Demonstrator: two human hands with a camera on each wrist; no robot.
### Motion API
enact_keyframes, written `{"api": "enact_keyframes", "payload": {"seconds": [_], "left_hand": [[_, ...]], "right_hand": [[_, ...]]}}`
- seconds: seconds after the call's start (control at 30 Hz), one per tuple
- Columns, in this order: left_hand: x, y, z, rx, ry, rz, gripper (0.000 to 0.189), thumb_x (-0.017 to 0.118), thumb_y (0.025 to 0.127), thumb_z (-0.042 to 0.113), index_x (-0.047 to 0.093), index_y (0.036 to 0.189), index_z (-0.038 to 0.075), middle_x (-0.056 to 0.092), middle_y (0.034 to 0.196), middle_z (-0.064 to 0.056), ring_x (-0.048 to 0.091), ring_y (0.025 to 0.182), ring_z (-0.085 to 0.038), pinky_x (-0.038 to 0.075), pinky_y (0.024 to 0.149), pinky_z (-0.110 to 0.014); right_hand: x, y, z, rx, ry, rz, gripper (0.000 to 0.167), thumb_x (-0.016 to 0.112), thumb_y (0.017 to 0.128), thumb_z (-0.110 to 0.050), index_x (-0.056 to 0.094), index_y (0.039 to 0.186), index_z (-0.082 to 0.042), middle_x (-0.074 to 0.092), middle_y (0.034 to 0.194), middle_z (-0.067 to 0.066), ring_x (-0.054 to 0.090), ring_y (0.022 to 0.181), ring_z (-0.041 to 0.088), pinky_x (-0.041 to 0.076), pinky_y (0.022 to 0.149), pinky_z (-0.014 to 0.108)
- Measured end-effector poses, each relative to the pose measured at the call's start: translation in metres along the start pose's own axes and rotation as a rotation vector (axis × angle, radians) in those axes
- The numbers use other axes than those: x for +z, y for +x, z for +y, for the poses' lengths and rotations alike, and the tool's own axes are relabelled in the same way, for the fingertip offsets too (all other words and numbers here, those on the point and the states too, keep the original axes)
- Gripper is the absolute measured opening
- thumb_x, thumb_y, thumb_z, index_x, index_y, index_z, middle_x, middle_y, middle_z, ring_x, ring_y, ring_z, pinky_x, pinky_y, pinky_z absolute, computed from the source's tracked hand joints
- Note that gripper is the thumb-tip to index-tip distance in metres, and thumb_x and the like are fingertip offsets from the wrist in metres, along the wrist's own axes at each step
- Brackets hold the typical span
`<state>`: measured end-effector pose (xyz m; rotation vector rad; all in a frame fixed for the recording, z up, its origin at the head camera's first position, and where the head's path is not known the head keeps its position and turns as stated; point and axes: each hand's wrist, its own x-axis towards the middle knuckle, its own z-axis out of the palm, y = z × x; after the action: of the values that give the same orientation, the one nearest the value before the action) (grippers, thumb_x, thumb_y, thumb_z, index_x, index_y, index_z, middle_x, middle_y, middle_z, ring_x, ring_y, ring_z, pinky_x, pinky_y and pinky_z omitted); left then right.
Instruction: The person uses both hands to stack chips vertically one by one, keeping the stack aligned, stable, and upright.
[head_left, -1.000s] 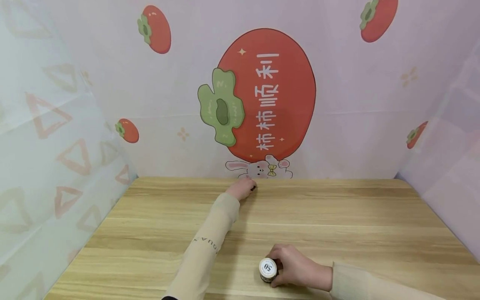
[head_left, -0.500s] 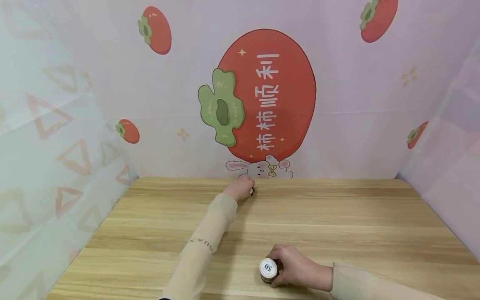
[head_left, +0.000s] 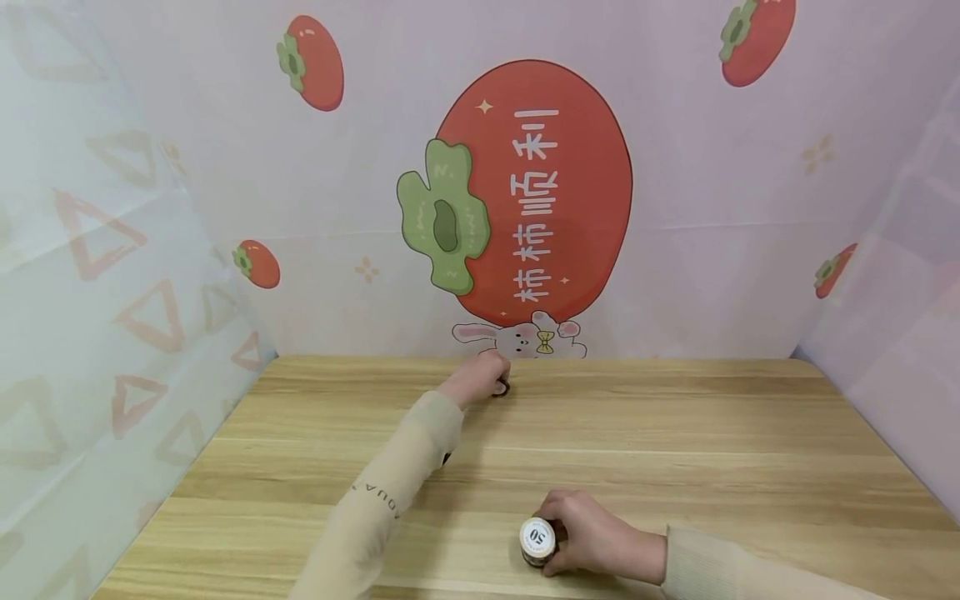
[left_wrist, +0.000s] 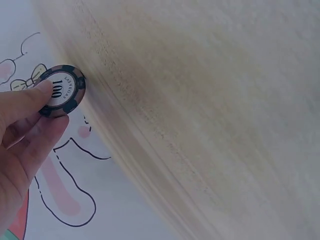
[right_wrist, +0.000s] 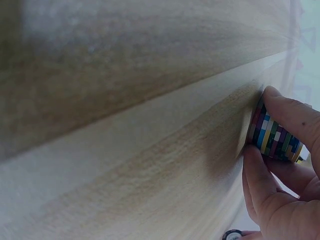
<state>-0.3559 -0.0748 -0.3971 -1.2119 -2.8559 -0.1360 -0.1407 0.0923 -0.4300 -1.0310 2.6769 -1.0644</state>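
Note:
Near the far edge of the table, my left hand pinches a single poker chip between thumb and fingers. Its white centre reads 100 and LAS VEGAS, and its rim is brown and black. Whether the chip touches the wood, I cannot tell. Close to the front, my right hand grips an upright stack of poker chips, thumb on one side and fingers on the other. The top chip shows a white face with 50. Many-coloured edges of the stack show in the right wrist view, its base on the table.
The wooden table reaches back to a printed curtain with persimmons and a rabbit. Curtains also stand at the left and right sides. A small dark thing peeks out beside the left sleeve; its kind is unclear.
My left forearm has shifted left and the hand slightly toward me. The chip in it has moved a little nearer, and more of it shows. The right hand and stack stay put.

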Motion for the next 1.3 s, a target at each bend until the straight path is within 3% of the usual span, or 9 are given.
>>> {"api": "enact_keyframes", "payload": {"seconds": [0.3,0.5,0.77,1.03,1.3], "left_hand": [[-0.009,-0.012,0.012,0.104,0.090,-0.004,0.007,0.068,0.081,0.014,0.063,0.076,0.012,0.054,0.075,0.004,0.048,0.074,-0.012,0.044,0.070,-0.025],[-0.009,-0.029,0.022,0.177,0.077,-0.044,0.008,0.066,0.082,0.010,0.061,0.077,0.013,0.050,0.075,0.005,0.047,0.069,-0.010,0.042,0.063,-0.021],[-0.008,-0.048,0.033,0.281,0.075,-0.019,0.009,0.067,0.081,0.009,0.060,0.076,0.012,0.048,0.073,0.005,0.046,0.065,-0.008,0.039,0.058,-0.018],[-0.015,-0.066,0.049,0.322,0.104,-0.033,0.006,0.066,0.083,0.016,0.061,0.079,0.014,0.049,0.073,0.006,0.047,0.064,-0.005,0.040,0.059,-0.016],[-0.022,-0.086,0.063,0.391,0.149,0.003,0.008,0.065,0.084,0.022,0.061,0.078,0.018,0.048,0.073,0.009,0.048,0.065,-0.002,0.038,0.059,-0.013]], "right_hand": [[-0.001,0.000,0.000,0.008,0.008,-0.006,0.036,0.085,0.056,-0.014,0.068,0.087,-0.011,0.055,0.081,-0.014,0.048,0.075,-0.005,0.045,0.064,0.014],[-0.002,0.001,0.000,0.039,0.021,-0.025,0.036,0.085,0.057,-0.015,0.067,0.088,-0.012,0.054,0.081,-0.014,0.047,0.074,-0.005,0.044,0.064,0.015],[-0.002,0.000,-0.002,0.035,0.007,-0.013,0.036,0.086,0.055,-0.014,0.068,0.087,-0.011,0.054,0.080,-0.015,0.046,0.073,-0.005,0.043,0.063,0.015],[-0.002,0.000,-0.002,0.030,0.008,-0.009,0.036,0.085,0.055,-0.013,0.068,0.087,-0.011,0.054,0.080,-0.014,0.046,0.072,-0.005,0.043,0.063,0.015],[-0.002,0.000,-0.002,0.025,-0.005,-0.003,0.036,0.085,0.055,-0.013,0.068,0.086,-0.011,0.053,0.080,-0.015,0.045,0.071,-0.005,0.042,0.062,0.015]]}}
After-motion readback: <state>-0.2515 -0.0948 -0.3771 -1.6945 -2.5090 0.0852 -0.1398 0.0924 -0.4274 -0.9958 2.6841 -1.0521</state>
